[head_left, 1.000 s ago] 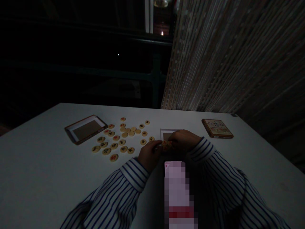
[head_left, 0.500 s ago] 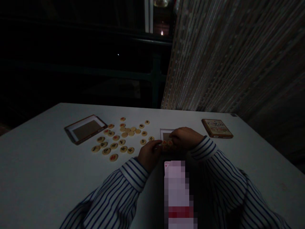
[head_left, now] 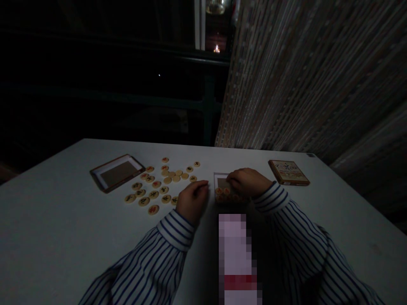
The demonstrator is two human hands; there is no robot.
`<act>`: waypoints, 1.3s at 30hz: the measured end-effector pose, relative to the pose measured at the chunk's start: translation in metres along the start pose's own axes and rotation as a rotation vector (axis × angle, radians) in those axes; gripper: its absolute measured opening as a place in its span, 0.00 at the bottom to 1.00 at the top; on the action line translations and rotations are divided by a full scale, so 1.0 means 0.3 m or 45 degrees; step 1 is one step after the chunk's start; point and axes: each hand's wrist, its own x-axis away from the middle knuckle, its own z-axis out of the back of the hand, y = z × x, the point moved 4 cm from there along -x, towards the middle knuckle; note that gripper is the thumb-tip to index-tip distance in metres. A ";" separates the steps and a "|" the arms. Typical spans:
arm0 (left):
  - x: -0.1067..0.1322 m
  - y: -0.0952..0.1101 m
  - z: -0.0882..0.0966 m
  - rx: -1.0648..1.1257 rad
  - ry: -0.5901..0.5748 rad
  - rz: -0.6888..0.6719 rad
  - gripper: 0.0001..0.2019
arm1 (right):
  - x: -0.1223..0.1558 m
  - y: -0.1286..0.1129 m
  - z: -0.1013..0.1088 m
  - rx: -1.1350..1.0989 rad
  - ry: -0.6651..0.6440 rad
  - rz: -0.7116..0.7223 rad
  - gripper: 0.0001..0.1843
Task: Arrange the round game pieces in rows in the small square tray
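Fingers (head_left: 203, 184) of the left hand (head_left: 191, 202) curl loosely beside the small open box (head_left: 223, 183), apart from it; whether they hold anything I cannot tell. The right hand (head_left: 249, 182) bends over the box's right part, its grip hidden. Several round pieces (head_left: 223, 192) lie inside along the near side. Steadying the box with one hand and laying each piece flat against its neighbour looks the tidiest way. Loose discs (head_left: 153, 195) spread leftward across the table (head_left: 57, 220), with an open tray (head_left: 117, 174) toward its far left corner and a printed box (head_left: 291, 171) near its far right corner.
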 end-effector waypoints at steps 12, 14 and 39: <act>-0.091 0.054 0.219 0.032 0.182 0.094 0.14 | 0.009 -0.016 0.033 -0.033 0.140 0.044 0.18; -0.118 0.051 0.263 0.003 0.211 0.059 0.15 | 0.007 -0.019 0.035 -0.043 0.146 0.039 0.18; -0.118 -0.110 0.370 -0.833 0.054 -0.059 0.14 | -0.290 -0.301 0.052 0.036 0.137 0.199 0.15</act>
